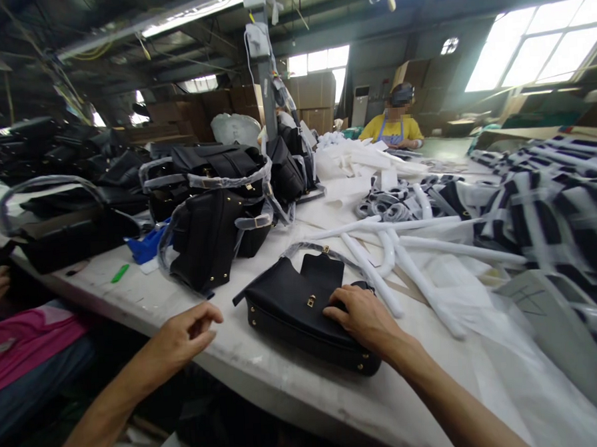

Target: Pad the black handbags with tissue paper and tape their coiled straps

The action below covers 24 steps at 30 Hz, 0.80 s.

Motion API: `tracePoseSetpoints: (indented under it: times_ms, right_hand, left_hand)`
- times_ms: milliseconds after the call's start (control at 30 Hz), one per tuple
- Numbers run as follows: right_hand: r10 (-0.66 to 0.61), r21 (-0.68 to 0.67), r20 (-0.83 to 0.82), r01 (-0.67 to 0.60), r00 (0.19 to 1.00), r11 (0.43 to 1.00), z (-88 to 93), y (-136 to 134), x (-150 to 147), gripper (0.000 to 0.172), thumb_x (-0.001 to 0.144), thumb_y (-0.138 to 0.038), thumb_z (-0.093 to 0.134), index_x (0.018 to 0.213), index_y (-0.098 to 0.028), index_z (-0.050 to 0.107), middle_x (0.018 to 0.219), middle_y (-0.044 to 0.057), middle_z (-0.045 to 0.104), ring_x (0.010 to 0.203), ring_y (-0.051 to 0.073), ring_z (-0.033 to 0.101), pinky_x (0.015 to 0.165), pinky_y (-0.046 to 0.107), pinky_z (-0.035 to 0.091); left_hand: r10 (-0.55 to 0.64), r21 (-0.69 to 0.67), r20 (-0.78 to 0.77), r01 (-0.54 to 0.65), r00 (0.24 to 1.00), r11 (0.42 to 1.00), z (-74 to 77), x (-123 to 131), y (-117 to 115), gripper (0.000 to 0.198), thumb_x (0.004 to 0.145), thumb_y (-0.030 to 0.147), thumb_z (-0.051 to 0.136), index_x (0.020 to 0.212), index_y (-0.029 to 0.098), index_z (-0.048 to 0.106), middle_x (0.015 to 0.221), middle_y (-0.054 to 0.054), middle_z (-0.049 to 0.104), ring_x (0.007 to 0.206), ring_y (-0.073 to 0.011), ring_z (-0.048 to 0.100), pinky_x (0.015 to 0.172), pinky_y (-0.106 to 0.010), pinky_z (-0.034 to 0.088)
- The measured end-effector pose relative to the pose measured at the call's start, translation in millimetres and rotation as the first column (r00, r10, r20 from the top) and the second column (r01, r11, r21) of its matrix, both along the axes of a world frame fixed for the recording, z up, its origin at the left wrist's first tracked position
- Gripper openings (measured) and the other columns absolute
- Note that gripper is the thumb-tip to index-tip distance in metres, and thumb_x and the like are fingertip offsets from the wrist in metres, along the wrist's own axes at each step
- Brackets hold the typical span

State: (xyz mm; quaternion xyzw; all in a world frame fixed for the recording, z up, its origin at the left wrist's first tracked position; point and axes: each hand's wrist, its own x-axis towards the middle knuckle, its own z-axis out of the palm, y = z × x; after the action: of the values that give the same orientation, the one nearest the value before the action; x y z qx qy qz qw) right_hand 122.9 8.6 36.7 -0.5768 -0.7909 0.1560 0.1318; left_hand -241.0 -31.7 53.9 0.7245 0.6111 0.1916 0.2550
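White worktable (pixel 238 353) bears black leather-look handbag with gold clasp (pixel 298 313), near edge. Right hand (pixel 360 313) rests on it, grip unclear; left hand (pixel 194 329) hangs apart, fingers loosely curled. Step: probably steadying; lifting would call for both hands.

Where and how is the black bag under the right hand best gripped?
Probably by its two ends, coming from the near side: the black bag lies clasp up, its long base facing the person. The right hand rests near the right end; the left end is uncovered, with the left hand nearby but not touching.
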Motion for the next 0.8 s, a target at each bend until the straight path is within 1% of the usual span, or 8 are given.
tracePoseSetpoints:
  times_ms: [100, 233, 300, 400, 567, 633, 700, 800]
  right_hand:
    - [-0.007, 0.006, -0.045, 0.008, 0.999, 1.0, 1.1, -2, -1, 0.017, 0.09, -0.036, 0.062, 0.092, -0.023, 0.073, 0.096, 0.006, 0.071, 0.093, 0.024, 0.066, 0.084, 0.034, 0.045]
    - [-0.038, 0.05, -0.242, 0.052, 0.969, 0.997, 0.9, -3, 4, 0.014, 0.088, -0.032, 0.061, 0.094, -0.024, 0.072, 0.1, 0.005, 0.072, 0.097, 0.023, 0.065, 0.091, 0.036, 0.046]
    - [-0.079, 0.101, -0.368, 0.125, 0.926, 0.987, -2.1, -7, 13, 0.016, 0.088, -0.032, 0.059, 0.096, -0.024, 0.071, 0.104, 0.004, 0.071, 0.101, 0.023, 0.065, 0.095, 0.037, 0.046]
    - [-0.153, 0.17, -0.471, 0.26, 0.869, 0.951, -10.1, -19, 33, 0.02, 0.087, -0.038, 0.058, 0.096, -0.024, 0.069, 0.105, 0.005, 0.071, 0.101, 0.025, 0.066, 0.095, 0.039, 0.048]
    - [-0.104, 0.271, -0.406, 0.229, 0.908, 0.935, -16.4, -47, 47, 0.026, 0.087, -0.046, 0.061, 0.102, -0.025, 0.069, 0.117, 0.008, 0.068, 0.112, 0.028, 0.063, 0.098, 0.043, 0.048]
    - [-0.009, 0.287, -0.279, 0.093, 0.96, 0.953, -12.9, -55, 39, 0.028, 0.084, -0.04, 0.067, 0.109, -0.026, 0.068, 0.122, 0.008, 0.066, 0.116, 0.029, 0.06, 0.101, 0.044, 0.047]
    - [0.087, 0.276, -0.119, -0.051, 0.989, 0.96, -7.9, -58, 30, 0.037, 0.079, -0.026, 0.072, 0.115, -0.025, 0.066, 0.124, 0.008, 0.066, 0.117, 0.029, 0.059, 0.102, 0.044, 0.045]
    - [0.146, 0.206, 0.061, -0.155, 0.987, 0.966, -0.7, -60, 25, 0.041, 0.077, -0.011, 0.065, 0.116, -0.023, 0.066, 0.115, 0.007, 0.069, 0.107, 0.028, 0.062, 0.096, 0.043, 0.047]
  left_hand:
    - [0.099, 0.165, -0.187, -0.068, 0.977, 0.984, -27.3, -53, -10, 0.031, 0.072, 0.034, 0.052, 0.099, 0.026, 0.067, 0.114, -0.005, 0.07, 0.1, -0.0258, 0.065, 0.081, -0.033, 0.051]
    - [0.371, 0.271, -0.543, -0.261, 0.753, 0.926, -39.0, -83, -19, 0.028, 0.083, 0.044, 0.036, 0.081, 0.034, 0.061, 0.066, 0.005, 0.069, 0.07, -0.0297, 0.068, 0.07, -0.045, 0.053]
    - [0.401, 0.414, -0.562, -0.174, 0.723, 0.893, -35.2, -77, -16, 0.032, 0.084, 0.037, 0.033, 0.09, 0.03, 0.064, 0.08, 0.0, 0.074, 0.083, -0.032, 0.069, 0.081, -0.051, 0.052]
    - [0.353, 0.604, -0.46, -0.005, 0.815, 0.797, -24.3, -44, -5, 0.036, 0.082, 0.025, 0.038, 0.103, 0.019, 0.067, 0.117, -0.013, 0.07, 0.111, -0.0328, 0.063, 0.105, -0.054, 0.04]
    - [0.037, 0.672, -0.302, 0.185, 0.953, 0.717, -5.9, 46, 14, 0.026, 0.097, 0.03, 0.043, 0.098, 0.023, 0.068, 0.099, -0.004, 0.075, 0.1, -0.0222, 0.068, 0.112, -0.045, 0.033]
    - [-0.123, 0.617, -0.325, 0.309, 0.938, 0.724, -4.2, 80, 23, 0.023, 0.095, 0.035, 0.054, 0.11, 0.023, 0.066, 0.114, -0.005, 0.071, 0.115, -0.0236, 0.062, 0.115, -0.046, 0.028]
    - [-0.265, 0.501, -0.383, 0.44, 0.885, 0.745, -7.6, 108, 33, 0.042, 0.085, 0.042, 0.07, 0.121, 0.023, 0.061, 0.127, -0.008, 0.065, 0.127, -0.029, 0.053, 0.116, -0.05, 0.024]
    - [-0.404, 0.369, -0.405, 0.551, 0.82, 0.749, -20.2, 135, 41, 0.053, 0.075, 0.042, 0.081, 0.12, 0.021, 0.061, 0.121, -0.009, 0.067, 0.117, -0.0287, 0.06, 0.108, -0.047, 0.034]
